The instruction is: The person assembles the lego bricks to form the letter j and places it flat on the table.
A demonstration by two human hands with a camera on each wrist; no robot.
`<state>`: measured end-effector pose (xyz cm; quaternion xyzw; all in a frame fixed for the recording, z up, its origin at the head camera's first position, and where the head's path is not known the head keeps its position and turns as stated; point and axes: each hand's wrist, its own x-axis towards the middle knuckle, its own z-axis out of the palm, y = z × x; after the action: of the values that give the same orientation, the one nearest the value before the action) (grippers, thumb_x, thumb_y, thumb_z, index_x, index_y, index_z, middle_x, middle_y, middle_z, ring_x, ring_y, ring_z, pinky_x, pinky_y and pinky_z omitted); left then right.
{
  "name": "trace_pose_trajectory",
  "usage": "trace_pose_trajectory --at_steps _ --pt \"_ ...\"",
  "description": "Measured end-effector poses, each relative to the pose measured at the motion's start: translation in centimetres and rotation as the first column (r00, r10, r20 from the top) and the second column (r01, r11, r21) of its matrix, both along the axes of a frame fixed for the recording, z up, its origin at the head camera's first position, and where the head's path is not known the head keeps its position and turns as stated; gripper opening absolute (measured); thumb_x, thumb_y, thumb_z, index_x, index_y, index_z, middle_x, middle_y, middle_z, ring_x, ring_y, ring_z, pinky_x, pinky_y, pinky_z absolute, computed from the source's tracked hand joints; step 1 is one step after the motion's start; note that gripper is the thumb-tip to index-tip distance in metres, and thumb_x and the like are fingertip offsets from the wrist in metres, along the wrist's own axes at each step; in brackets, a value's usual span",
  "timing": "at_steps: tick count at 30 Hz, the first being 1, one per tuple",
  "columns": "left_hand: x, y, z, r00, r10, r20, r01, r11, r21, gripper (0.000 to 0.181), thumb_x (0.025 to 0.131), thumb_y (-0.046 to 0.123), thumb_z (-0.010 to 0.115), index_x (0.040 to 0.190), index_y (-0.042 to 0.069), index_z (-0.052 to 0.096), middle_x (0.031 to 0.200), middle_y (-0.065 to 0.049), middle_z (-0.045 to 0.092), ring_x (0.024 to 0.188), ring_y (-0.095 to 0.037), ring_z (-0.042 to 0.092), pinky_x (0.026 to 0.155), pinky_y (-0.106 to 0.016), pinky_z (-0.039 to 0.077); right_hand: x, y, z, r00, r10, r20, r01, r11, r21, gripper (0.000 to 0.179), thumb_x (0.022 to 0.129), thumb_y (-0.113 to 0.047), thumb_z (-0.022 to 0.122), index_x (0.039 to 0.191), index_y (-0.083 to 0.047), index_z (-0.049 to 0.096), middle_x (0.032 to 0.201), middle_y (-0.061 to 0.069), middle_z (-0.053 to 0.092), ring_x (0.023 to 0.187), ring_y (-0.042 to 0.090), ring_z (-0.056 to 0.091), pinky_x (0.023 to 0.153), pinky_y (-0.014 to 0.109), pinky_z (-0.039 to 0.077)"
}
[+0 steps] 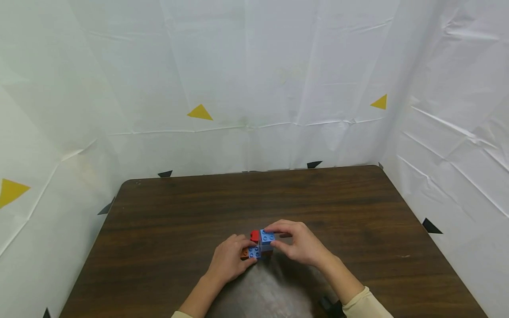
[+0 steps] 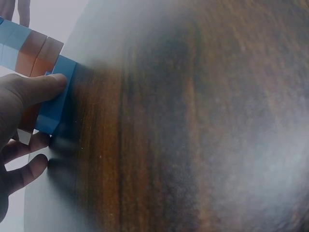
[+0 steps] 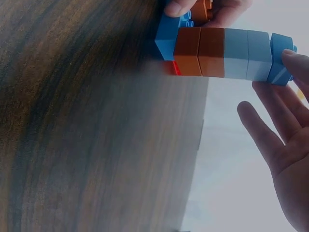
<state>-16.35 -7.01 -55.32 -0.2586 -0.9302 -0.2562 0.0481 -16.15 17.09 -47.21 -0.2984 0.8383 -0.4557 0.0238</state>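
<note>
Near the table's middle stands a small build of toy building blocks. Its tower has reddish-brown blocks [image 3: 211, 52] at the bottom, pale blue blocks [image 3: 236, 53] above them and a blue block [image 3: 280, 60] on top. My right hand [image 1: 300, 244] pinches that top block between thumb and fingers. At the base, my left hand [image 1: 228, 259] holds a low blue block [image 2: 54, 111], its thumb pressed on the side. Beside the tower sits a red block [image 1: 254, 236]. Another brown block [image 1: 244, 253], partly hidden, lies under the left fingers.
The build rests on a dark wood-grain table [image 1: 179, 212] with rounded far corners. White sheeting [image 1: 254, 79] hangs behind and at both sides, marked with yellow and black triangles. A dark object [image 1: 332, 307] shows by the right sleeve at the near edge.
</note>
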Motion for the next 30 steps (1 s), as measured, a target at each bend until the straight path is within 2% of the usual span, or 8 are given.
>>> trace_pose_trajectory --at_steps 10,18,30 --pt "0.02 -0.03 -0.03 1.0 0.003 -0.005 -0.003 1.0 -0.008 0.037 0.074 0.041 0.085 0.104 0.022 0.075 0.091 0.012 0.061 0.078 -0.006 0.047 0.065 -0.024 0.041 0.01 0.0 0.14 0.999 0.011 -0.037 -0.009 1.0 0.029 0.033 0.089 -0.01 0.073 0.121 -0.015 0.068 0.117 -0.004 0.065 0.106 0.016 0.064 0.086 0.046 0.052" --pt "-0.01 -0.03 -0.1 1.0 -0.001 -0.01 0.001 1.0 -0.013 0.038 0.075 0.041 0.085 0.105 0.022 0.075 0.092 0.012 0.062 0.078 -0.005 0.047 0.065 -0.024 0.042 0.03 -0.1 0.38 0.997 0.007 -0.082 0.0 0.997 0.083 0.033 0.089 -0.011 0.073 0.121 -0.016 0.068 0.117 -0.007 0.066 0.107 0.011 0.063 0.089 0.036 0.051" --pt "0.05 0.02 0.01 1.0 -0.002 -0.012 0.002 1.0 -0.01 0.037 0.075 0.041 0.085 0.105 0.021 0.075 0.093 0.012 0.062 0.078 -0.005 0.047 0.065 -0.024 0.043 0.07 -0.05 0.87 0.994 -0.005 -0.107 0.022 0.987 0.16 0.033 0.087 -0.014 0.075 0.12 -0.016 0.071 0.117 -0.009 0.067 0.107 0.009 0.062 0.089 0.036 0.051"
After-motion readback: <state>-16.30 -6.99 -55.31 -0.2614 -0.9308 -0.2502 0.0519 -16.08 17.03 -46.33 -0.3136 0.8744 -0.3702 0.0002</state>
